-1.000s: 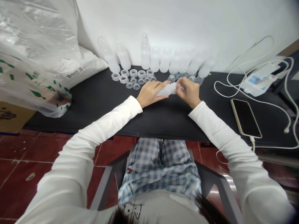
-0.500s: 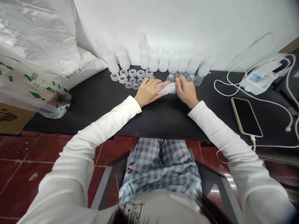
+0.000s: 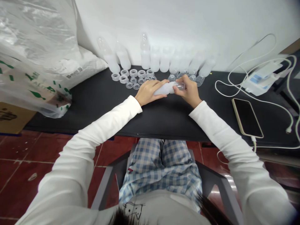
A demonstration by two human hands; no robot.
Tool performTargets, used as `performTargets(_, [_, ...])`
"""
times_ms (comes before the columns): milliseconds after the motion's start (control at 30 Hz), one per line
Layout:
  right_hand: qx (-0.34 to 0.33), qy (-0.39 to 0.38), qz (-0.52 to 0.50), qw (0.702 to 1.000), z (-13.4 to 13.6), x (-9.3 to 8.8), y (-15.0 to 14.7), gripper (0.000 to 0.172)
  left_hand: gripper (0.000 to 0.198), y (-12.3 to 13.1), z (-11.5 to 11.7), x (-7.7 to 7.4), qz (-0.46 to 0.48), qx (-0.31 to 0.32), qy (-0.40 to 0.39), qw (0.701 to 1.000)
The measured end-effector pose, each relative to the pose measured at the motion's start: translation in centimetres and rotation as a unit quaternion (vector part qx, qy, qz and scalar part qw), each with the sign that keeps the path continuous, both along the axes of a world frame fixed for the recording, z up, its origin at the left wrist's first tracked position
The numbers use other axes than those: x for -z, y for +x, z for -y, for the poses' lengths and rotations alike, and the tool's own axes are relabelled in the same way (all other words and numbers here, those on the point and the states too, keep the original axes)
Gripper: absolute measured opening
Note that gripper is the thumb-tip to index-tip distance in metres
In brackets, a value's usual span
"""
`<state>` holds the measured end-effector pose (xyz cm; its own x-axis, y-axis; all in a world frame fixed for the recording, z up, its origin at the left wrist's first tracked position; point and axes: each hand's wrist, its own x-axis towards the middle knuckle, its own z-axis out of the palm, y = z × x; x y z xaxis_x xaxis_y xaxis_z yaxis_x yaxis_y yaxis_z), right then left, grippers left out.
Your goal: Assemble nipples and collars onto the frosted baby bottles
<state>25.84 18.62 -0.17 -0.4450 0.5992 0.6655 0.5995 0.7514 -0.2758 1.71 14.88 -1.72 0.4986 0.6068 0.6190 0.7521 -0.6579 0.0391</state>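
Observation:
My left hand (image 3: 148,92) is wrapped round the body of a translucent white plastic bottle (image 3: 164,89) held sideways just above the black table (image 3: 100,103). At the bottle's right end my right hand (image 3: 188,92) is closed on a clear cap (image 3: 180,86). Just behind my hands lie several white rings (image 3: 134,72) and clear caps (image 3: 129,85). A row of several more white bottles (image 3: 165,62) stands along the white wall.
A big clear plastic bag (image 3: 35,53) fills the left end of the table above a cardboard box (image 3: 9,117). At the right lie a phone (image 3: 247,117), white cables (image 3: 269,103) and a white charger (image 3: 262,79). My checked trousers and a chair are below.
My right hand has shifted on the bottle's end, and the clear cap now shows between its fingers. The left hand has kept its hold on the bottle.

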Motion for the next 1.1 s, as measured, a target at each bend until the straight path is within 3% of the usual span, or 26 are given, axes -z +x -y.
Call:
performTargets(233, [0.027, -0.062, -0.04, 0.997, 1.0, -0.5, -0.8, 0.054, 0.059, -0.1, 0.4, -0.5, -0.016, -0.028, 0.034, 0.999])
performTargets(500, [0.012, -0.153, -0.109, 0.982, 0.4, 0.0, -1.1, 0.07, 0.057, 0.4, 0.8, -0.6, -0.058, -0.021, 0.029, 0.998])
performTargets(633, [0.037, -0.138, -0.069, 0.987, 0.7, 0.1, -1.0, 0.07, 0.057, 0.2, 0.6, -0.7, -0.066, -0.019, 0.003, 0.998])
performTargets(867, [-0.016, -0.04, 0.056, 0.997, 1.1, -1.0, 0.3, 0.065, 0.072, -0.3, 0.0, -0.8, -0.018, -0.011, 0.006, 1.0])
performTargets(1100, [-0.007, -0.008, 0.051, 0.999, 0.4, -0.5, 0.2, 0.062, 0.066, 0.1, 0.4, -0.8, -0.016, 0.012, 0.003, 1.0])
